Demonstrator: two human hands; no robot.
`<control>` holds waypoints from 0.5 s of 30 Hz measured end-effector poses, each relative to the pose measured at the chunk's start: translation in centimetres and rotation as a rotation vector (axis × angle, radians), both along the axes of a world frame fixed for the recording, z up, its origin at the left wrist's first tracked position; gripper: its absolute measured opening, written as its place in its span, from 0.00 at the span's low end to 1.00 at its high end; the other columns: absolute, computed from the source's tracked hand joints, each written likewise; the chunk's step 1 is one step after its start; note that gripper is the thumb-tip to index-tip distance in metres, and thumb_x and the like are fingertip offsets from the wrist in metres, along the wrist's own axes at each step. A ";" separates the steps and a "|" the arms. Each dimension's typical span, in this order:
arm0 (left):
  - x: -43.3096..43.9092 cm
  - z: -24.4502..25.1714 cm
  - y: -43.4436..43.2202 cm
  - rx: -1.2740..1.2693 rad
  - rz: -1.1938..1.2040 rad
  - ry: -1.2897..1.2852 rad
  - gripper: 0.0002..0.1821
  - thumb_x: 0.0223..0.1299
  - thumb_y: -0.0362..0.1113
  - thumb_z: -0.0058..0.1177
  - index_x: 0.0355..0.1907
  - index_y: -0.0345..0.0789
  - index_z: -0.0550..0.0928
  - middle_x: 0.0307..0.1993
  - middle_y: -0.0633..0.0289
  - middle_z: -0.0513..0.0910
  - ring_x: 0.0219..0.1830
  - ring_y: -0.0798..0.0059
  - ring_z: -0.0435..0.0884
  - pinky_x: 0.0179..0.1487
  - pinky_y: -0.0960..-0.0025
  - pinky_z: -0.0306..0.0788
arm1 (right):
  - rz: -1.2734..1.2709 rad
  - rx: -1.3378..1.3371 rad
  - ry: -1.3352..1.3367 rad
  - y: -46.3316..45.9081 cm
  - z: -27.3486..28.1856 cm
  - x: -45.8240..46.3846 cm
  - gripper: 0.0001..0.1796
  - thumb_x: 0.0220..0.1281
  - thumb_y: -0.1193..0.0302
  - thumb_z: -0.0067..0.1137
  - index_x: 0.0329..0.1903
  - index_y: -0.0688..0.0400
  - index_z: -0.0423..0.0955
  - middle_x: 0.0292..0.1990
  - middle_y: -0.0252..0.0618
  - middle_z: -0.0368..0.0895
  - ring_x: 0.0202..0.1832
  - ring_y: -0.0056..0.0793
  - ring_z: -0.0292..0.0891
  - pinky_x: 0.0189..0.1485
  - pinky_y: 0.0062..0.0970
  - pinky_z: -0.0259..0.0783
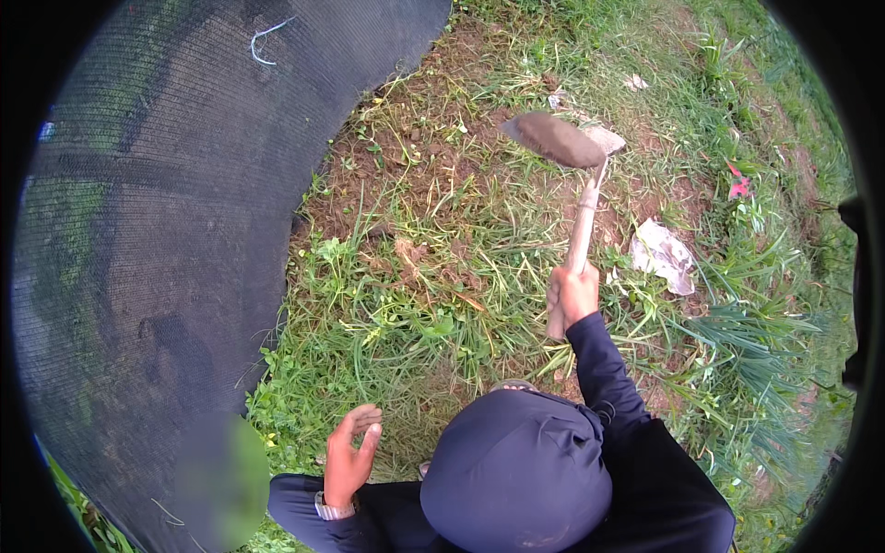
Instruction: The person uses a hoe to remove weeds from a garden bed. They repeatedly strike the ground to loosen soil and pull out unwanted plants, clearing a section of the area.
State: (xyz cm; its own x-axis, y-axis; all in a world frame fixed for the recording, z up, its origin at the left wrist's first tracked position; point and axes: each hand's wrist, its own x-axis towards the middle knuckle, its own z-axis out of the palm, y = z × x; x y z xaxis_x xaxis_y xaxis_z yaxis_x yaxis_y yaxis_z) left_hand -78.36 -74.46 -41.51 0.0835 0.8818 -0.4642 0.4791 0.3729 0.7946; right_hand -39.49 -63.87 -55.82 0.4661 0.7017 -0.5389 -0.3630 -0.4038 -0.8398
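Observation:
My right hand [576,294] grips the wooden handle of a short-handled hoe [583,225] near its butt end. Its broad, soil-stained metal blade [556,140] points away to the upper left, over or just above the weedy ground; whether it touches is unclear. My left hand [351,453] holds nothing. It hovers near my body with fingers loosely bent and the thumb apart, above low grass, with a metal watch band on the wrist. Before me lie cut and uprooted weeds [415,256] on brown soil. A dark cloth-covered head [515,473] hides the ground at the bottom.
Dark mesh netting [200,200] rises along the whole left side, with a pale string [259,45] on it. Crumpled whitish plastic [662,256] and a red scrap [739,181] lie to the right. Long-leaved green plants [750,332] grow at the right.

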 end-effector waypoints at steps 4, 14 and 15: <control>0.4 -0.2 0.2 0.022 -0.036 -0.015 0.18 0.65 0.29 0.54 0.55 0.25 0.74 0.47 0.48 0.84 0.50 0.65 0.84 0.56 0.66 0.75 | -0.142 0.126 0.014 6.2 -2.3 0.7 0.05 0.56 0.79 0.48 0.26 0.61 0.66 0.15 0.33 0.66 0.11 0.26 0.62 0.13 0.27 0.62; 0.8 -0.1 1.1 0.043 0.027 -0.032 0.16 0.65 0.28 0.53 0.54 0.27 0.75 0.47 0.50 0.84 0.50 0.65 0.83 0.56 0.66 0.74 | 0.145 -0.280 0.250 -8.4 -3.5 -5.2 0.09 0.52 0.85 0.48 0.36 0.61 0.65 0.18 0.38 0.67 0.12 0.28 0.65 0.11 0.32 0.62; 1.0 0.4 1.2 -0.003 0.038 0.013 0.16 0.65 0.28 0.53 0.54 0.27 0.76 0.47 0.50 0.84 0.50 0.65 0.83 0.56 0.66 0.74 | 0.106 -0.160 0.233 -7.3 -2.0 -3.7 0.07 0.53 0.84 0.48 0.35 0.62 0.64 0.18 0.38 0.68 0.12 0.28 0.65 0.11 0.30 0.62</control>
